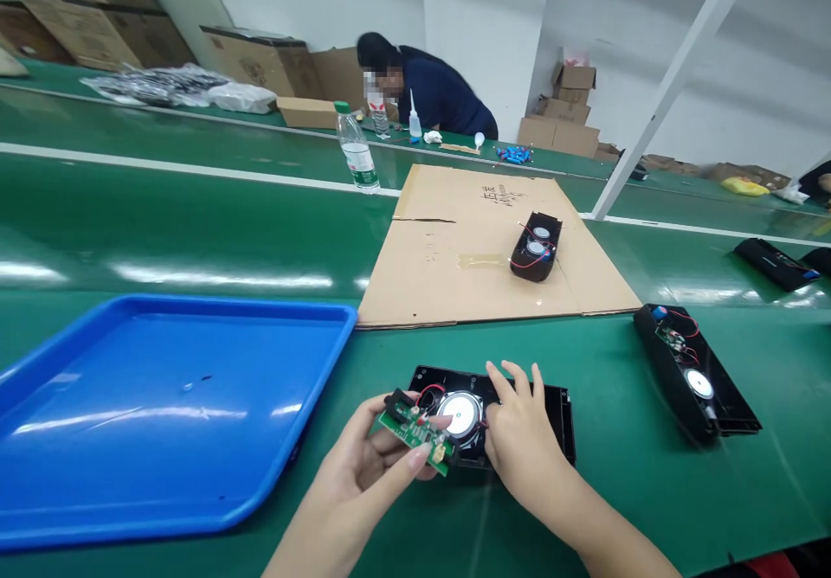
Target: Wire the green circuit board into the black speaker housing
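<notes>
My left hand (376, 457) grips a green circuit board (419, 435) by its edges, tilted above the near left side of a black speaker housing (555, 409). A round speaker with a white cone (460, 414) sits in that housing, and a red wire (428, 390) curves beside it. At the speaker's right edge, my right hand (523, 431) has its thumb and index finger drawn together, while the other fingers stretch up and away. Whatever lies between those two fingertips is hidden; a bit of wire shows next to them.
A blue tray (162, 517) lies to the left. Another housing with a speaker and board (698, 379) is at right; one more (536, 247) rests on a cardboard sheet (480, 292). A water bottle (357, 154) stands behind. Across the bench a person (441, 89) bends down. A white post (675, 85) rises at right.
</notes>
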Tool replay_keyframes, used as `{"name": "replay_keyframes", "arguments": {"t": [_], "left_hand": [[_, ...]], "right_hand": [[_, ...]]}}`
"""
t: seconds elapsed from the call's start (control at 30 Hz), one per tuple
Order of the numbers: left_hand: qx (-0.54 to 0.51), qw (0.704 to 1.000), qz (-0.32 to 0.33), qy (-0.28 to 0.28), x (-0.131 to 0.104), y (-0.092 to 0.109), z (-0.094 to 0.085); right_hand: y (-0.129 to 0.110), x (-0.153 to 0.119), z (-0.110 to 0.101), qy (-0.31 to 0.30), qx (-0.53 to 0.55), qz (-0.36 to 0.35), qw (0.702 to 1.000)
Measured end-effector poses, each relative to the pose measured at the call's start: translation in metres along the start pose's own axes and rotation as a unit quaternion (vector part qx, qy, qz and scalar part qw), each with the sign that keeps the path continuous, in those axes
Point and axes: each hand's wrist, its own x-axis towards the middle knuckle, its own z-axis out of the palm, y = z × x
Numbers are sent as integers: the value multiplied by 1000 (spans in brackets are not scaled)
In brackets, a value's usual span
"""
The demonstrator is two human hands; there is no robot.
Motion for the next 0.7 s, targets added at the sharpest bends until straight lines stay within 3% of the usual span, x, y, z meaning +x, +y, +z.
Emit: {"name": "replay_keyframes", "arguments": {"t": [0.13,0.27,0.4,0.5,0.57,0.7], "left_hand": [[5,998,46,44,5,-5,18],[28,994,96,53,14,-24,16],[73,992,103,17,18,-41,2],[98,991,90,13,16,-45,-1],[101,992,71,6,15,-44,0],[115,991,61,-8,15,-40,2]], "right_hand": [[-3,-4,0,92,24,21,995],[2,-12,1,104,152,51,982],[1,-13,5,129,372,121,911],[-2,-12,9,131,469,170,857],[-4,-12,10,138,477,150,855],[-4,-14,11,145,445,67,881]]}}
